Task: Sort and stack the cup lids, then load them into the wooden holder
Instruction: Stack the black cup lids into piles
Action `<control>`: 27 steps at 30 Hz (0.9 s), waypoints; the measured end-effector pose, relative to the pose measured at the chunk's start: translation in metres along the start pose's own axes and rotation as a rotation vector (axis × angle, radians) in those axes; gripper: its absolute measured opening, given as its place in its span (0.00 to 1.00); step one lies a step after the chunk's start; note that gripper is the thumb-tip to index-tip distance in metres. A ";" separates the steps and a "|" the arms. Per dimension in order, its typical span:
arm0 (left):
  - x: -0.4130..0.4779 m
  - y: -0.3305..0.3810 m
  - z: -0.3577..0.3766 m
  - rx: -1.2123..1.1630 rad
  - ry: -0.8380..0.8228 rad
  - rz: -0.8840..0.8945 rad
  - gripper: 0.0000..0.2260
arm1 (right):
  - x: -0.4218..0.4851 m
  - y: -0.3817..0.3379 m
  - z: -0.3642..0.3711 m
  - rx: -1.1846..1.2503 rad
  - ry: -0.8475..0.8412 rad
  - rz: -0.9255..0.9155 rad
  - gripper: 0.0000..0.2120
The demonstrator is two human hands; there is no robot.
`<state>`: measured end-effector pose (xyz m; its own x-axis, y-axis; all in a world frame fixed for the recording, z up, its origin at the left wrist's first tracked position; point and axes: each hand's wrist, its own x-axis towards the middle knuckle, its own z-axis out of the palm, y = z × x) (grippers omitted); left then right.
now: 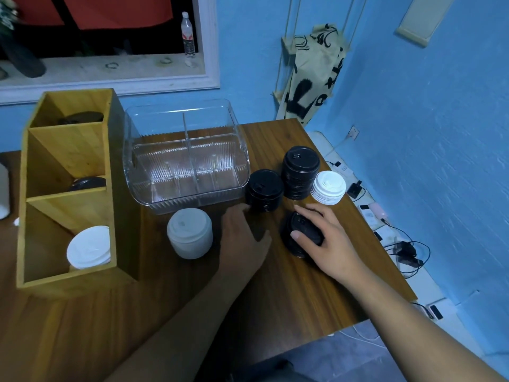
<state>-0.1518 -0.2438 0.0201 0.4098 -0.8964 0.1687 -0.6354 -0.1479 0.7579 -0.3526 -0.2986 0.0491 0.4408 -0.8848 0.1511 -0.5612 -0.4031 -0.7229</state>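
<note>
Head view: right hand [329, 239] curls round a black lid stack [306, 226]; left hand [243, 235], fingers loose, perhaps brushes a second stack [264, 188].

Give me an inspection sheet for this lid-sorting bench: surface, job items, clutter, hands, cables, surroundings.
Surface: dark wooden table.
Job's things: wooden holder with three compartments; black lids in the top and middle ones, white lids in the bottom one. On the table: tall black stack, short black stack, small white stack, blurred white stack, near black stack.
Clutter: clear divided box, empty, behind the stacks.
Hands: left hand open, reaching at the short black stack; right hand grips the near black stack.
Cables: chargers and cables on the floor right of the table.
Surroundings: blue wall, water bottle on the window ledge, printed cloth hanging.
</note>
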 end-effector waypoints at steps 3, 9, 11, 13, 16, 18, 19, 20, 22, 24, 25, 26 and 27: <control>0.016 0.011 0.003 -0.063 -0.044 -0.127 0.42 | -0.012 0.004 0.002 0.045 0.036 0.002 0.28; 0.035 0.027 0.027 0.015 0.060 -0.181 0.43 | -0.019 0.012 0.000 0.015 -0.008 -0.046 0.39; 0.036 0.031 0.034 0.064 0.107 -0.174 0.43 | -0.020 0.014 -0.001 -0.005 -0.029 -0.069 0.41; 0.038 0.034 0.040 0.103 0.140 -0.190 0.43 | -0.022 0.015 -0.002 -0.008 -0.035 -0.076 0.42; 0.040 0.035 0.046 0.143 0.180 -0.211 0.42 | -0.023 0.016 -0.003 -0.005 -0.032 -0.080 0.42; 0.041 0.034 0.048 0.152 0.202 -0.212 0.40 | -0.025 0.016 -0.004 0.000 -0.036 -0.080 0.42; 0.041 0.034 0.049 0.156 0.207 -0.211 0.40 | -0.027 0.016 -0.004 0.005 -0.040 -0.079 0.42; 0.041 0.034 0.050 0.160 0.209 -0.212 0.39 | -0.028 0.017 -0.004 0.008 -0.043 -0.080 0.42; 0.040 0.033 0.051 0.164 0.209 -0.214 0.39 | -0.031 0.018 -0.005 0.012 -0.044 -0.084 0.41; 0.039 0.032 0.051 0.162 0.215 -0.216 0.38 | -0.033 0.019 -0.007 0.015 -0.041 -0.088 0.41; 0.039 0.032 0.051 0.152 0.217 -0.221 0.39 | -0.035 0.019 -0.007 0.015 -0.041 -0.091 0.41; 0.039 0.034 0.051 0.139 0.217 -0.231 0.40 | -0.036 0.019 -0.008 0.014 -0.041 -0.095 0.41; 0.040 0.037 0.052 0.130 0.219 -0.245 0.42 | -0.037 0.019 -0.009 0.015 -0.040 -0.097 0.41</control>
<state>-0.1928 -0.3065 0.0223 0.6822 -0.7189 0.1335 -0.5729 -0.4121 0.7085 -0.3861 -0.2760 0.0361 0.5204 -0.8317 0.1936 -0.5046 -0.4824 -0.7160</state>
